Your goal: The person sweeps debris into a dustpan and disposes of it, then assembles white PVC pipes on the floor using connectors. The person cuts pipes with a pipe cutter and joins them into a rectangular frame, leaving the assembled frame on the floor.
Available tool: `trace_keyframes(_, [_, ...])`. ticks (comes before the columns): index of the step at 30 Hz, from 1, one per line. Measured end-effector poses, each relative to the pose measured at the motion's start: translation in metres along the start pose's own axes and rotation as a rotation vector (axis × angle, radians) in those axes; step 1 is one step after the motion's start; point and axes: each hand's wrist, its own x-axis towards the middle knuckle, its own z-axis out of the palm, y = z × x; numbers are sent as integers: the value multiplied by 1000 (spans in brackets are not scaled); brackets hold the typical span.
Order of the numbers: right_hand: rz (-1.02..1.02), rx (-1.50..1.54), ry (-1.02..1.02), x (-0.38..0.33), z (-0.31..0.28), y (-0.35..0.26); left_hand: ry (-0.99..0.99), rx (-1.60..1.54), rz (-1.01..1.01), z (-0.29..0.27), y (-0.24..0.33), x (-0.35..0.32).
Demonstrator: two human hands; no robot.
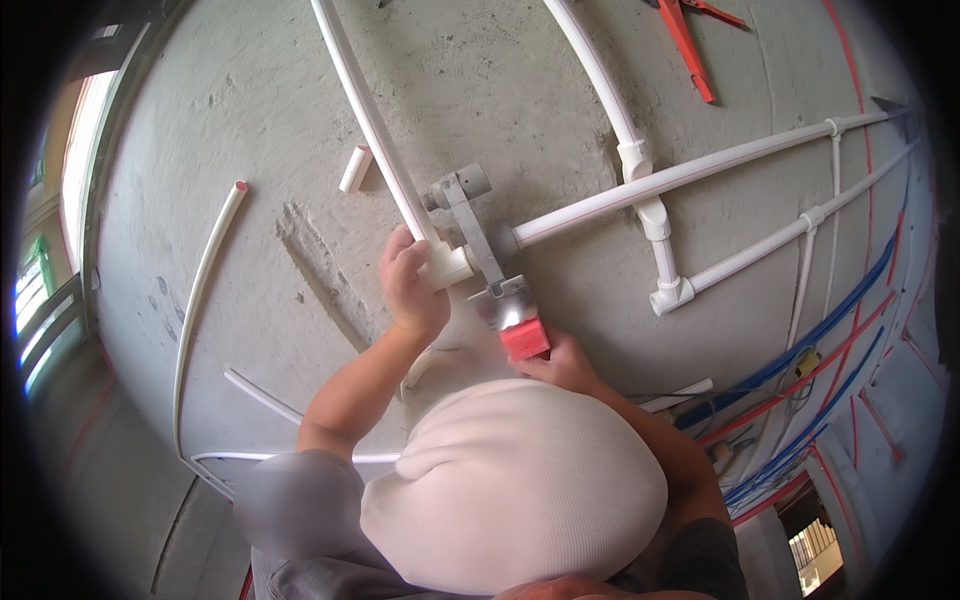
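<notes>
My left hand [415,285] is closed round a white elbow-shaped pipe fitting [447,266] at the near end of a long white plastic pipe [368,110]. In my right hand [563,365] is the red handle of a pipe welding iron [526,338]. Its flat metal heating plate [470,222] points away from me, with a grey round die [470,180] near its far end. The fitting's opening faces the plate from the left. On the plate's right side, the end of another white pipe [600,203] meets a second die; how deep it sits I cannot tell.
A short pipe piece [355,169] lies on the concrete floor [270,110] at the left, beyond a curved pipe [205,270]. Joined pipework with a fitting [652,217] runs to the right. Orange-red handled cutters [685,50] lie at the far right. Blue tubes [800,345] cross the right side.
</notes>
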Motion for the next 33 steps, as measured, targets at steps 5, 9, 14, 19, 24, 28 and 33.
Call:
trace_keyframes(5, [58,332,-105,5,-3,4,47,-575,-616,-1,5,2])
trace_keyframes(9, [113,87,1,3,7,-6,2,-601,-679,-5,12,6])
trace_keyframes(14, [68,42,160,-3,22,-11,44,-798,-837,-4,23,6])
trace_keyframes(19, [37,0,220,-2,29,-8,16,-776,-819,-3,29,9])
trace_keyframes(24, [-11,-49,229,-1,25,-8,56,-708,-809,0,27,6])
trace_keyframes(28, [100,-27,138,-1,29,1,96,-682,-822,-9,24,2])
trace_keyframes(33, [94,322,-27,-1,86,3,143,-615,-844,-69,30,4])
